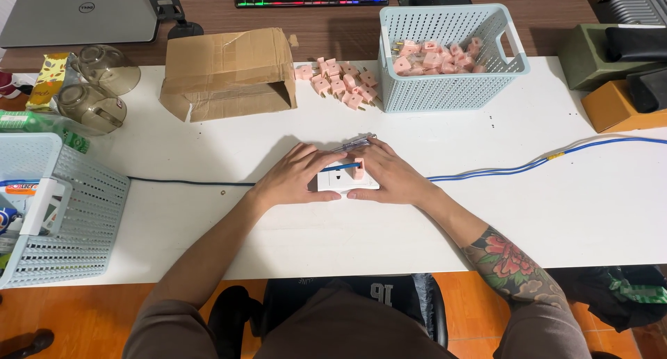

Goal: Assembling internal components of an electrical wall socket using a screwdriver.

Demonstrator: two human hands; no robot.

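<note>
Here, in the head view, both hands rest on a white socket plate (345, 179) lying flat near the middle of the white table (486, 220). The left hand (295, 175) covers the plate's left side, fingers spread loosely and pressing down on it. The right hand (390, 173) lies on the plate's right side, its fingers closed around a small pink plug (358, 168) that stands at the plate (whether its pins are seated is hard to tell from here). A screwdriver (356, 143) with a clear handle lies just behind the fingertips. A blue cable (528, 166) runs off to the right from beside the right hand, and a dark cable (187, 182) to the left. Farther back, a pile of pink plugs (339, 82) sits between a torn cardboard box (226, 70) and a pale blue basket (451, 56) holding more of them.
</note>
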